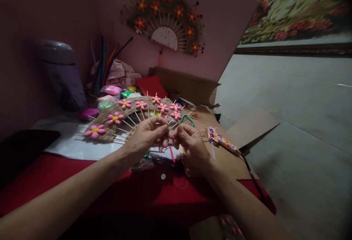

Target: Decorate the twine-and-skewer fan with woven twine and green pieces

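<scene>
My left hand (pixel 150 132) and my right hand (pixel 191 143) meet in front of a half-round fan of woven twine on thin sticks (pixel 106 122). Both have thumb and fingers pinched together, their tips almost touching. A tiny pale greenish bit shows between them, too small to name. Pink clay flowers with yellow centres (pixel 115 118) dot the twine band. At the fan's right end, just beyond my right hand, lies a curved green strand (pixel 187 119).
A flower-patterned glue gun (pixel 222 140) with a black cord rests on cardboard (pixel 242 165) at right. Bagged coloured clay (pixel 112 90) lies behind the fan, near a purple container (pixel 63 75). A finished fan (pixel 165 20) leans or hangs at the back. A small round disc (pixel 163 176) lies on the red cloth (pixel 110 187).
</scene>
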Demonstrator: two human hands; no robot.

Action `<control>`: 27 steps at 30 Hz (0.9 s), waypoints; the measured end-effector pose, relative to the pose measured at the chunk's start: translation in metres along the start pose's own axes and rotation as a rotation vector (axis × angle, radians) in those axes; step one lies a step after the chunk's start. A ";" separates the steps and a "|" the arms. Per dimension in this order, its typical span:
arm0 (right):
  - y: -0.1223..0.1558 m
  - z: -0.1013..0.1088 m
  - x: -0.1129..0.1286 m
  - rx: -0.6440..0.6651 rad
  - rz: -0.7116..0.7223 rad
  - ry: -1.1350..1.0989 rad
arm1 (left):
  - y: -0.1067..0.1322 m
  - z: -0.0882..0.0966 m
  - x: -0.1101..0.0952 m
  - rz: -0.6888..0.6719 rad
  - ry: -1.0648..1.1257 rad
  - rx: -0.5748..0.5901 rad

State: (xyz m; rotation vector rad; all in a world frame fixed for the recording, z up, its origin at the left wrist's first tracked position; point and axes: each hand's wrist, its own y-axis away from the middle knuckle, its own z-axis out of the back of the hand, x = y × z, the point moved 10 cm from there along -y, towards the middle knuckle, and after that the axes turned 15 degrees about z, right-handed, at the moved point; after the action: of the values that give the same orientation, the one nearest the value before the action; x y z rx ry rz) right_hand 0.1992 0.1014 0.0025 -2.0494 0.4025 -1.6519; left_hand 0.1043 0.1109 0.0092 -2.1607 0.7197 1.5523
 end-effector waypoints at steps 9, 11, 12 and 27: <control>-0.002 0.017 0.001 -0.198 -0.011 -0.079 | -0.001 0.008 0.007 0.093 -0.070 -0.105; -0.002 0.018 0.001 -0.199 -0.008 -0.074 | -0.002 0.007 0.010 0.116 -0.047 -0.087; -0.002 0.018 0.002 -0.200 -0.003 -0.074 | -0.003 0.006 0.010 0.115 -0.026 -0.075; 0.000 0.022 0.006 -0.252 0.002 -0.053 | -0.007 0.013 0.007 0.027 0.044 -0.076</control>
State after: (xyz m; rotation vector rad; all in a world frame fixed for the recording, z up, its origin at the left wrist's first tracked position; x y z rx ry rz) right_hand 0.2220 0.1027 0.0040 -2.2662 0.6220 -1.6105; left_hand 0.1004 0.1223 -0.0016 -2.2559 0.7177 1.5744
